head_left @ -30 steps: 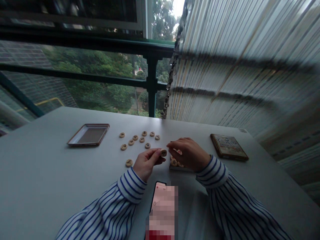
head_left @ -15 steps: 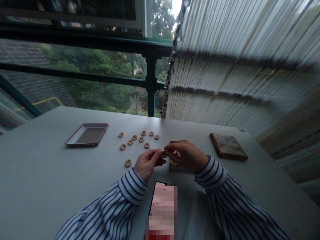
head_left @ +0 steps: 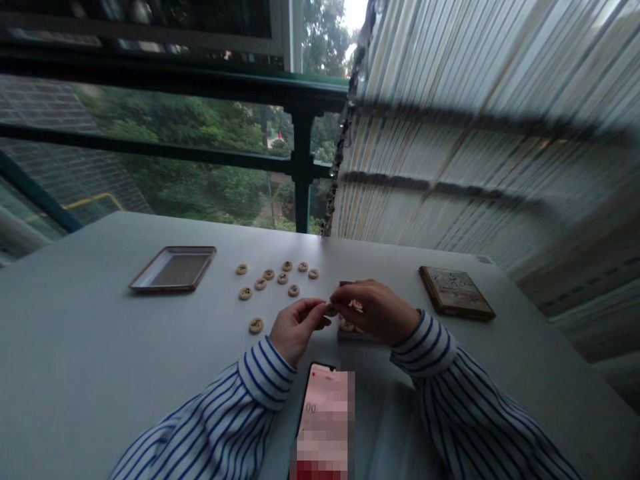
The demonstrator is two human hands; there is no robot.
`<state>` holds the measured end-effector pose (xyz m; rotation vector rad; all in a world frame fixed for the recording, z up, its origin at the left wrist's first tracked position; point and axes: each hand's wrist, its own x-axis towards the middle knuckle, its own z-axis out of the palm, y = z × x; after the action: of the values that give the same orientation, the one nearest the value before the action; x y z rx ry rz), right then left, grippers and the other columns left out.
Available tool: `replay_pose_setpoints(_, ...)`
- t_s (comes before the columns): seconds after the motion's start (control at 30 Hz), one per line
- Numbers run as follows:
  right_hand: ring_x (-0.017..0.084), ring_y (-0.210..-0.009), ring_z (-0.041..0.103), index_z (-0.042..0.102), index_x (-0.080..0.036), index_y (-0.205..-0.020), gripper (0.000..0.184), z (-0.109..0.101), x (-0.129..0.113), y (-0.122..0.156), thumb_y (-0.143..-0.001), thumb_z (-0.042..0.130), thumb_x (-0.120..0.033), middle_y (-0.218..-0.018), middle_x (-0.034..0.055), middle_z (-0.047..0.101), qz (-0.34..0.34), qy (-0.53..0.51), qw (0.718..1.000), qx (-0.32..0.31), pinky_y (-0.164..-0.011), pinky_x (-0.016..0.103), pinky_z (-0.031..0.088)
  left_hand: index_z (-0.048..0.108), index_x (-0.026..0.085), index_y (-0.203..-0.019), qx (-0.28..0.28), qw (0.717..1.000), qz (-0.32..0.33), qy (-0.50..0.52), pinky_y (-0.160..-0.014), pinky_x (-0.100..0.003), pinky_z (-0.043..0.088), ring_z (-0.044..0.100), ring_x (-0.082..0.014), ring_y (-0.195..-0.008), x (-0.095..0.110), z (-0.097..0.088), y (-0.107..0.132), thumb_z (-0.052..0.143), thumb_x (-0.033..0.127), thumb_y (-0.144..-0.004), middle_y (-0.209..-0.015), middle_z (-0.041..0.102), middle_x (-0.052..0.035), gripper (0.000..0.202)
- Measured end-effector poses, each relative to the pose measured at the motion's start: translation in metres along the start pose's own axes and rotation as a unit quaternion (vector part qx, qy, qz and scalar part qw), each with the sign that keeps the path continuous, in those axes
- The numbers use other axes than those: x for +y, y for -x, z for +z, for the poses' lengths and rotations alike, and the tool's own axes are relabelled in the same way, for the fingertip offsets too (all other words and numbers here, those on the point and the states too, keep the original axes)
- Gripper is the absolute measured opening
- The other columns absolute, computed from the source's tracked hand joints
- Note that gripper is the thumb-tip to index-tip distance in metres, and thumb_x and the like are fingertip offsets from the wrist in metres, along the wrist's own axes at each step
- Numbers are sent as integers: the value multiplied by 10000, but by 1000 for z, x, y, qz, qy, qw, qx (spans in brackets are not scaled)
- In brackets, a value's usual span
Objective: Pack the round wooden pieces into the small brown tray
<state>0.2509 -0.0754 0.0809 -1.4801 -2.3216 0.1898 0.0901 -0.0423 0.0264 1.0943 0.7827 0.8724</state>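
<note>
Between my two hands is a round wooden xiangqi piece [head_left: 331,309] with a dark character on it. My left hand [head_left: 296,328] pinches its left side between thumb and fingers. From the right, the fingertips of my right hand [head_left: 376,310] also grip the disc, partly covering it. Under my right hand stands an open box [head_left: 357,336] with more pieces [head_left: 347,325] inside; the hand hides much of it. Several loose pieces [head_left: 283,279] lie spread on the white table [head_left: 190,360] beyond my left hand, and a single piece [head_left: 256,325] lies nearer, beside my left wrist.
At the left lies a shallow open tray or lid [head_left: 173,289] with a brown rim. A flat box with a printed top [head_left: 457,293] rests at the right. A phone [head_left: 315,393], partly blurred out, lies between my forearms. Window railing and a string curtain [head_left: 400,200] border the far side.
The piece has shifted slightly to the right and is turned a little between my fingers. Both hands keep their grip, and the loose pieces stay where they were.
</note>
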Motion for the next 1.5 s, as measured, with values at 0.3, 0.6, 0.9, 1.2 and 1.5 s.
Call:
replay_pose_setpoints(0.3,108,-678,560,618,-180,-870,156,-1,0,-1,-806,480,-218,-735,33,640,-23,-1,1000,-11,-629,213,370,630,117,-773,17,1000,21,-15,-589,-216,441,563,-100,-597,-1,0,-1,703,298,-585,-643,642,-22,272)
replay_pose_setpoints(0.6,118,-732,569,618,-189,-909,183,-1,0,-1,-818,459,-203,-785,40,652,-32,10,999,-19,-664,223,378,632,113,-764,20,1000,1,8,-581,-220,449,574,-103,-579,0,-1,1,725,286,-549,-625,652,-28,290)
replay_pose_setpoints(0.9,119,-707,579,611,-186,-933,186,0,1,-1,-799,484,-209,-768,46,652,-9,5,1000,0,-645,220,384,639,103,-798,41,998,-9,48,-585,-244,473,597,-125,-596,-1,0,-2,739,304,-523,-654,660,-50,355)
replay_pose_setpoints(1.2,114,-696,580,599,-177,-903,157,0,1,-1,-795,491,-213,-765,40,648,-7,-19,1000,2,-634,215,389,643,117,-781,40,997,-21,59,-578,-220,467,600,-112,-591,0,1,0,752,252,-501,-649,664,-32,329)
replay_pose_setpoints(1.5,109,-693,566,607,-187,-908,158,0,0,-1,-806,487,-201,-758,35,646,-32,-31,999,-14,-635,214,379,600,108,-719,44,999,-7,23,-541,-218,452,585,-109,-550,1,3,1,753,243,-487,-607,633,-14,310)
